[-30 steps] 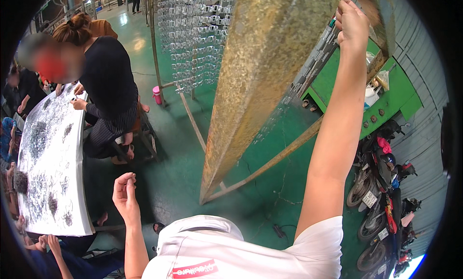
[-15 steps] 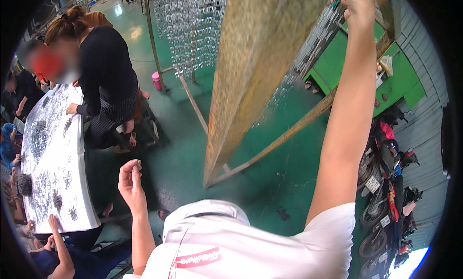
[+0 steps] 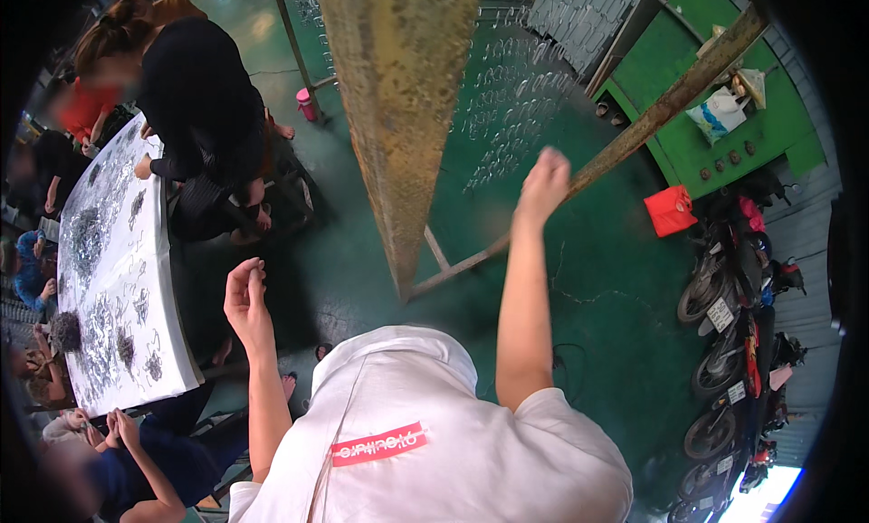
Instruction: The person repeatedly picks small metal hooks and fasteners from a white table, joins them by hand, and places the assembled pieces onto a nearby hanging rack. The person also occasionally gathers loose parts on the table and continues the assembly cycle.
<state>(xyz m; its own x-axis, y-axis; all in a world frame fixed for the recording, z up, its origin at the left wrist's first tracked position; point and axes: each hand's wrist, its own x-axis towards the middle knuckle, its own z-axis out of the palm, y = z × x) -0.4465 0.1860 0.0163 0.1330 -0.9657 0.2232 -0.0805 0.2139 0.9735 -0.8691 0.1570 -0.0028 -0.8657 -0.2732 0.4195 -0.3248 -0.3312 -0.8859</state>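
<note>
Head view, L to R. Far left, a white-covered table (image 3: 122,279) carries dark heaps of small metal parts (image 3: 89,233), with co-workers round it, one in a black top (image 3: 199,98) bent over the far edge.

The left hand (image 3: 246,297) is raised at about chest level over the green floor (image 3: 362,270), near the table's corner but not touching it. Its thumb and fingertips are drawn together in a pinch; whether they grip anything is too small to tell.

Centre, a rusty yellow post (image 3: 398,116) runs up through the frame. Just right of it the right hand (image 3: 543,184) is lifted high on a straight arm and motion-blurred. Its fingers look curled in, but what they hold, if anything, can't be told. Behind it hang rows of small metal pieces (image 3: 507,116) on a rack, near the hand; contact isn't visible.

Further right are a slanted brace bar (image 3: 670,98), a red can (image 3: 672,211) and parked motorbikes (image 3: 733,342).

Judgement: the step in hand looks like work at the hung rows, with the right hand doing the reaching and the left standing by. The next move calls for steadying the right hand at one row and a fine fingertip grip, keeping clear of the post.
</note>
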